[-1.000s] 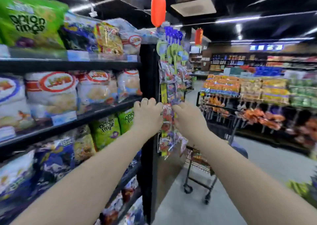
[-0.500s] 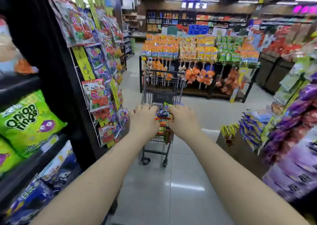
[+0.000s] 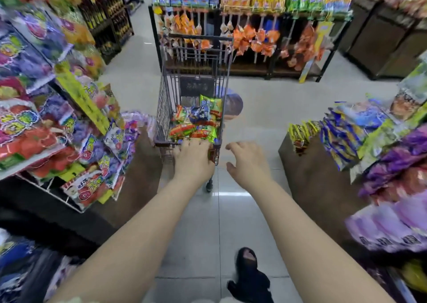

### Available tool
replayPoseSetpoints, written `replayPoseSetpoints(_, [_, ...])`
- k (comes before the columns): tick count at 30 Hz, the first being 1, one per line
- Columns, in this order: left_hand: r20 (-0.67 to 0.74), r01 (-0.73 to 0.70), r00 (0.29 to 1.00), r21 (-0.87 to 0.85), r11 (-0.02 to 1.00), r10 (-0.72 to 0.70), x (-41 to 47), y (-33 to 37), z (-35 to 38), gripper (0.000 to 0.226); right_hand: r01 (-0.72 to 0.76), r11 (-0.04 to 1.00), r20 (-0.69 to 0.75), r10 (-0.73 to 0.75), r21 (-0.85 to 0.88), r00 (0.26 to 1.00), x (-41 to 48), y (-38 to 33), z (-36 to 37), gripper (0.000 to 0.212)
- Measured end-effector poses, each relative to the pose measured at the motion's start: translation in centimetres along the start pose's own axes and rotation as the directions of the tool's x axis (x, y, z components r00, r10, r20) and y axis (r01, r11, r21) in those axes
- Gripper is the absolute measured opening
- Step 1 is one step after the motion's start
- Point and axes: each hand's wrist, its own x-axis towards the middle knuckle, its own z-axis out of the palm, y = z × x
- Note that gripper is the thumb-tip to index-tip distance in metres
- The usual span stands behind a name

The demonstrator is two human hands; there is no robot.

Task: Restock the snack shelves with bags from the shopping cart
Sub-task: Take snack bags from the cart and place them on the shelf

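A person's left hand reaches over the near rim of the shopping cart, fingers among the snack bags piled inside; whether it grips one is unclear. The right hand hovers just beside the cart, fingers loosely spread, holding nothing.

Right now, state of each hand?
Left hand: over the near rim of the grey wire shopping cart; grip cannot be told.
Right hand: open, holding nothing, beside the cart.
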Motion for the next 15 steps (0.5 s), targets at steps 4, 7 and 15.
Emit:
replayPoseSetpoints(4, [0.018,0.032,0.999,-0.023,0.999,-0.031,7.0,2.2,3.2,0.036,0.015,0.999,0.038,-0.016,0.030,0.999,6.2,4.8,2.2,0.042])
replayPoseSetpoints(7, [0.047,0.104,0.994,-0.032,0.994,-0.102,12.7,3.9,5.1,0.034,0.046,0.997,0.104,-0.053,0.069,0.993,11.5,8.9,3.3,0.042])
replayPoseSetpoints(15, [0.063,0.272,0.960,0.016,0.962,-0.273,27.2,4.9,7.1,0.039,0.097,0.987,0.234,-0.126,0.131,0.964,26.2,16.9,5.8,0.042])
